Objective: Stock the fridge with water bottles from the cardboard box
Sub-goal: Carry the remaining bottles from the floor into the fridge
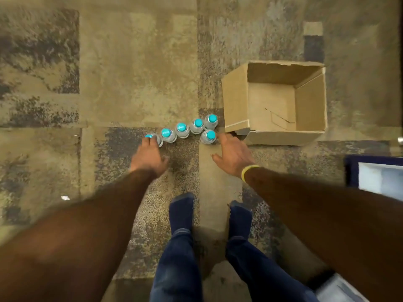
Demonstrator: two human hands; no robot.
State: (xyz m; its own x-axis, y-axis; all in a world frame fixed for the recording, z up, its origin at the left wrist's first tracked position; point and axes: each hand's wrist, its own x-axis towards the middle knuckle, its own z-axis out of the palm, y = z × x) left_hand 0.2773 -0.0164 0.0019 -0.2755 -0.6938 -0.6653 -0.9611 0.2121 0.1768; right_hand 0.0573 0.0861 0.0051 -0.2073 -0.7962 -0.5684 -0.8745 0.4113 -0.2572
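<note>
Water bottles (182, 129), teal caps: six, upright on the carpet (130, 83), at 9 o'clock of the box. Five form a slanting row. The sixth bottle (209, 137) stands just at 6 o'clock of the row's right end.

Cardboard box (235, 101): one, open-topped, its bare bottom showing.

Left hand (150, 156): fingers curled over the leftmost bottle (158, 140), gripping its top.

Right hand (233, 154): fingers spread, holding nothing, fingertips just beside the sixth bottle; contact unclear.
</note>
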